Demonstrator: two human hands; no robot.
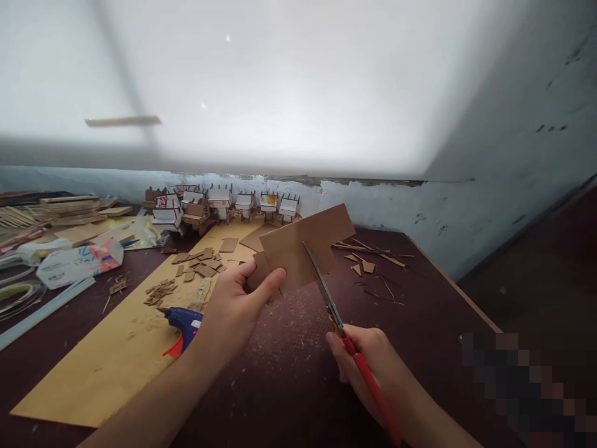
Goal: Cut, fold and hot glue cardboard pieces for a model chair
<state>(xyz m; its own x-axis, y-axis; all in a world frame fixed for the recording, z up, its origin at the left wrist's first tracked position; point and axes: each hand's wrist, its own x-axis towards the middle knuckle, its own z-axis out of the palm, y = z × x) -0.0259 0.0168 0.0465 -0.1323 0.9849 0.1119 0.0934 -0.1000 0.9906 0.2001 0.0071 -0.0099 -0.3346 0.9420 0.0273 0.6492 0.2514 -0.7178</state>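
My left hand (237, 298) pinches the lower left corner of a brown cardboard piece (303, 246) and holds it up above the dark table (289, 367). My right hand (373, 367) grips red-handled scissors (333, 311). Their blades reach up into the cardboard's lower edge, near its middle. The cardboard is an irregular flat sheet, tilted up to the right.
A blue glue gun (184, 323) lies on a long tan sheet (116, 361) left of my left arm. Several small cardboard cut-outs (200, 264) lie beyond it. Little cardboard models (219, 205) line the wall. Sticks, tape and packaging (74, 261) crowd the left. Scraps (368, 264) lie at the right.
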